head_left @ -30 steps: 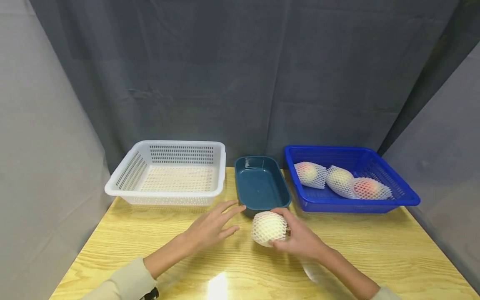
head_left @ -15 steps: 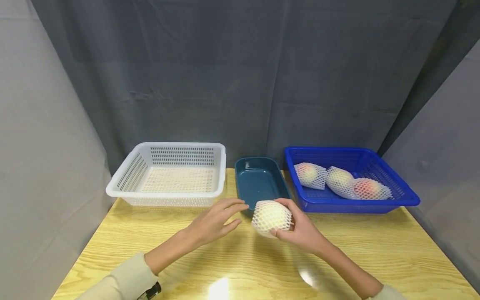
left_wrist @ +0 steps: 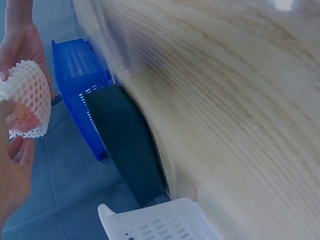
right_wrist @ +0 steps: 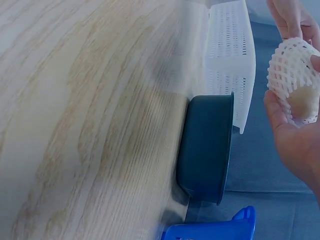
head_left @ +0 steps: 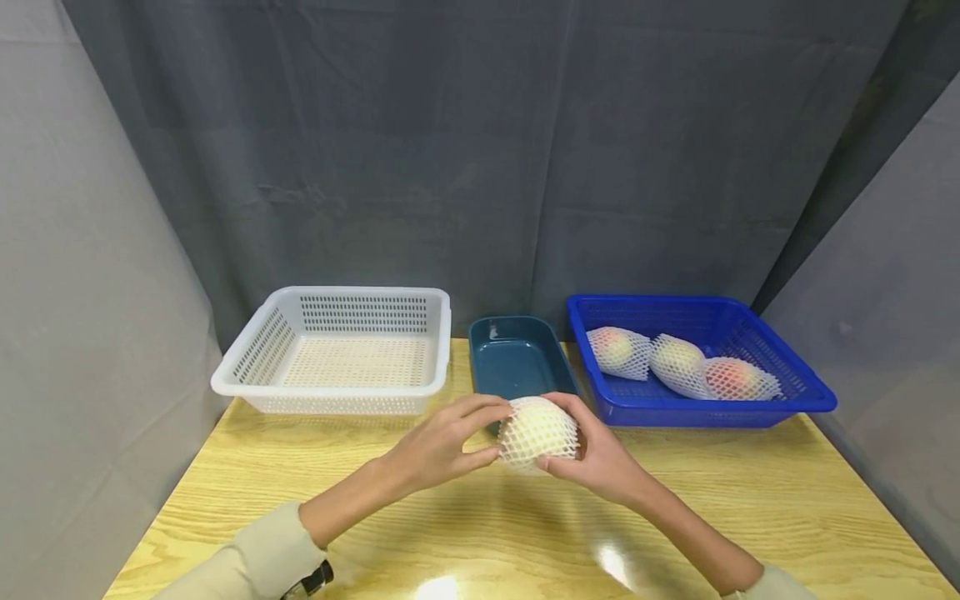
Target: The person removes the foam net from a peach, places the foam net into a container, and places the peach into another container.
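Note:
Over the near rim of the teal dish (head_left: 517,362), my right hand (head_left: 600,458) holds a pale yellow fruit in a white foam net (head_left: 538,433), thumb in front and fingers behind. In the left wrist view the net's open end shows a red, speckled side of the fruit (left_wrist: 22,119). My left hand (head_left: 446,446) is at the net's left side, its index fingertip at the upper edge and its thumb lower down, spread apart. From the right wrist, the right hand (right_wrist: 297,145) cups the net (right_wrist: 292,70) from below, the left hand (right_wrist: 295,20) beyond it.
A white perforated basket (head_left: 330,389) stands left of the dish, with nothing in it. To the right, a blue basket (head_left: 697,414) contains three netted fruits (head_left: 678,362). All stand on a wooden table (head_left: 300,467) before a dark grey curtain (head_left: 420,150).
My right hand has raised the netted fruit from lower over the table. My left hand has moved right, and its fingertips have come from apart to the net's edge.

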The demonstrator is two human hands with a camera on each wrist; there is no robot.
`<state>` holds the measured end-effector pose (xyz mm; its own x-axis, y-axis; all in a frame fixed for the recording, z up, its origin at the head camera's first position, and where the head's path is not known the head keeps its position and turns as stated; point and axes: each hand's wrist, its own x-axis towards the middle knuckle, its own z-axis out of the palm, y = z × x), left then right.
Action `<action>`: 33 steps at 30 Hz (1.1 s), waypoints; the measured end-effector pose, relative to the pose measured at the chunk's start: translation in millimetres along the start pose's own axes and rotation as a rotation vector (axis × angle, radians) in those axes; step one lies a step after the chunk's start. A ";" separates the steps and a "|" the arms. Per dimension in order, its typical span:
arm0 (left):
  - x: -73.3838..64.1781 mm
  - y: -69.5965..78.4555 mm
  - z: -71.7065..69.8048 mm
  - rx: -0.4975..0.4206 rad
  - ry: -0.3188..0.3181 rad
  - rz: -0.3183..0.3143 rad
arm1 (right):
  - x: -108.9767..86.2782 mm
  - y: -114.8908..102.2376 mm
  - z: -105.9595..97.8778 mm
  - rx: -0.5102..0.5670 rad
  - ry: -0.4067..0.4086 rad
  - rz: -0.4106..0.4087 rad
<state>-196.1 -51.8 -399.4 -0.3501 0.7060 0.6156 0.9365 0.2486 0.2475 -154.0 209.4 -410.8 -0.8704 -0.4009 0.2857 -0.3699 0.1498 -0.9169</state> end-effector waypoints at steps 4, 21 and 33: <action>2.2 1.8 -0.7 -0.034 -0.019 -0.015 | 2.1 -2.5 0.9 -0.006 -0.004 -0.001; 10.2 2.3 4.3 -0.048 -0.023 -0.012 | 12.3 -7.4 2.6 0.009 -0.027 -0.008; 10.6 -3.7 2.7 -0.031 0.025 -0.096 | 19.1 -5.4 -12.0 -0.077 0.030 0.017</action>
<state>-203.2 -43.5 -395.9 -0.4388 0.6631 0.6065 0.8977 0.2931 0.3290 -172.5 211.7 -397.1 -0.8856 -0.3710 0.2794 -0.3779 0.2259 -0.8979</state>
